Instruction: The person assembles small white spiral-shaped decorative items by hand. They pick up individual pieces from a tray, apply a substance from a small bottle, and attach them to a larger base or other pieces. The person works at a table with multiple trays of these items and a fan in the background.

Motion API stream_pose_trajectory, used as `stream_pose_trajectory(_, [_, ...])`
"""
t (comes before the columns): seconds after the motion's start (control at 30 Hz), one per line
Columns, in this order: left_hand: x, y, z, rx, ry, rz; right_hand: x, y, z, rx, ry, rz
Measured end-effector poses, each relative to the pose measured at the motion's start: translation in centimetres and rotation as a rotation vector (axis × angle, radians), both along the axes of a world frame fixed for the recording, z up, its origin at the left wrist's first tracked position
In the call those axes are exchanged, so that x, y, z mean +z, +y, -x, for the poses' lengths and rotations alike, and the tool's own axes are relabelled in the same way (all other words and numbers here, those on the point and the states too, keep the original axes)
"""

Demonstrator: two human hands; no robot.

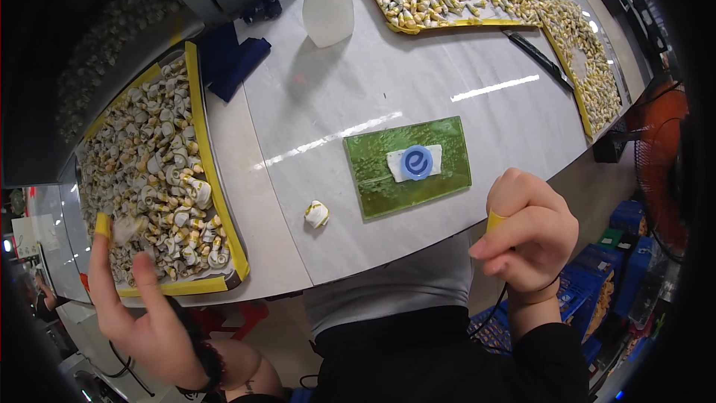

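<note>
My left hand (145, 321) is at the near end of the left tray (212, 186), its thumb and yellow-taped index finger apart. A blurred whitish piece (130, 229) shows by these fingertips, not gripped. White and yellow shell-like pieces (149, 157) fill this tray. My right hand (531, 227) hangs at the table's near right edge with curled fingers, yellow tape on one; whatever is inside is hidden. Between my hands lies a green slab (403, 198) with a white strip (395, 164) and a round blue piece (416, 163) on top. One white shell-like piece (317, 214) sits left of the slab.
Two yellow-edged trays (418, 28) (585, 123) of smaller pieces stand at the far side and far right. A black knife-like tool (541, 60) lies between them. There is a pump bottle (328, 15), a dark blue cloth (239, 67), and an orange fan (664, 142) at right.
</note>
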State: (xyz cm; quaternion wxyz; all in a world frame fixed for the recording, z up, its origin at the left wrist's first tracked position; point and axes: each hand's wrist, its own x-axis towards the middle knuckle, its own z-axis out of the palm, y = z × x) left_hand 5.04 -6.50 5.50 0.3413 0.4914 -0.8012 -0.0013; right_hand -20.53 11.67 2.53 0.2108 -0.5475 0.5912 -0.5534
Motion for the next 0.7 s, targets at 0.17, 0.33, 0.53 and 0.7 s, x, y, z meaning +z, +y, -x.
stream_pose_trajectory(0.17, [-0.1,4.9,3.1,-0.465,-0.178,-0.132,1.2,-0.2,0.0,-0.023,0.114,-0.031])
stream_pose_trajectory(0.33, [-3.5,5.3,7.1,-0.496,-0.249,-0.428,3.0,0.2,2.3,-0.203,0.467,-0.169])
stream_pose_trajectory(0.53, [-3.8,5.0,6.9,-0.524,-0.12,-0.417,3.2,-5.7,12.9,-0.157,1.053,-0.193])
stream_pose_trajectory(0.7, [-3.8,5.2,6.1,-0.508,-0.001,-0.494,0.9,-10.2,19.7,-0.12,0.884,-0.392])
